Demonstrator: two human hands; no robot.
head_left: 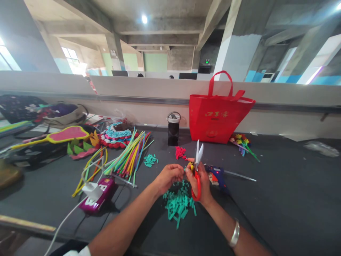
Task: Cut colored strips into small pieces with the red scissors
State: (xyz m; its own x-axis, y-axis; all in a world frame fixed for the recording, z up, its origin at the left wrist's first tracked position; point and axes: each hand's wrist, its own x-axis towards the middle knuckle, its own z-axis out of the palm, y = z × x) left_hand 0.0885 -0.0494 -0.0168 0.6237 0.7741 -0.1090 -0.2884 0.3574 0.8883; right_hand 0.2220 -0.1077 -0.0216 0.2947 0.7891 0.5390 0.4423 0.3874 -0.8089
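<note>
My right hand point(203, 185) is closed round red-handled scissors point(196, 188), their blades pointing up and slightly apart. Just left of it, my left hand point(169, 177) is closed in a pinch, its fingertips close to my right thumb. What the left fingertips hold is too small to make out. Below both hands lies a loose pile of green strips point(178, 206) on the dark table point(279, 199). Beyond the left hand are a small heap of teal pieces point(151, 160) and another of red pieces point(180, 153).
A red bag point(217, 119) and a dark device with a handle point(173, 133) stand at the back. Colourful sticks point(130, 154) lie left, near a purple power block point(98, 195) with a white plug and cable. A blue tool point(217, 176) lies behind my right hand.
</note>
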